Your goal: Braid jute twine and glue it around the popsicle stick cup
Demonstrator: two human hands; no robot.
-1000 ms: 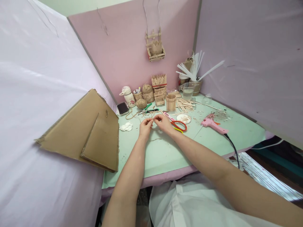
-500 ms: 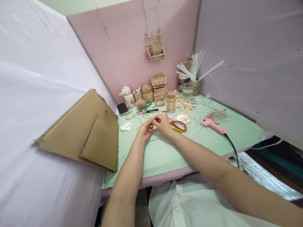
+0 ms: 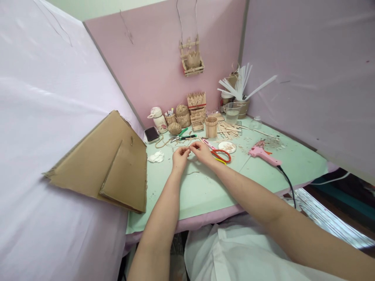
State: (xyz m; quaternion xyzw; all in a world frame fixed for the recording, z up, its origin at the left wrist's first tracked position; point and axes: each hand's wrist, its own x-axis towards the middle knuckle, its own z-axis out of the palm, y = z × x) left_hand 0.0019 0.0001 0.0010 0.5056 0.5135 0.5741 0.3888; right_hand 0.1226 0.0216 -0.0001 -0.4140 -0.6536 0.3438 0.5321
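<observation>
Fingerwork seems the step in hand: just left of the scissors (image 3: 221, 150), left hand (image 3: 181, 158) and right hand (image 3: 202, 153) nearly meet, thumbs pinched to fingers on apparently a thin strand (image 3: 190, 150) between them, calling for a steady, light pinch.

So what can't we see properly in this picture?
All in the head view:
What the left hand and right hand may be pinching: too small, mostly covered by them.
Blades of the red-handled scissors: seemingly behind the right hand.
Where the cord of the hot glue gun ends: behind the right forearm.
Inside bottom of the wooden cup: hidden by its front wall.
</observation>
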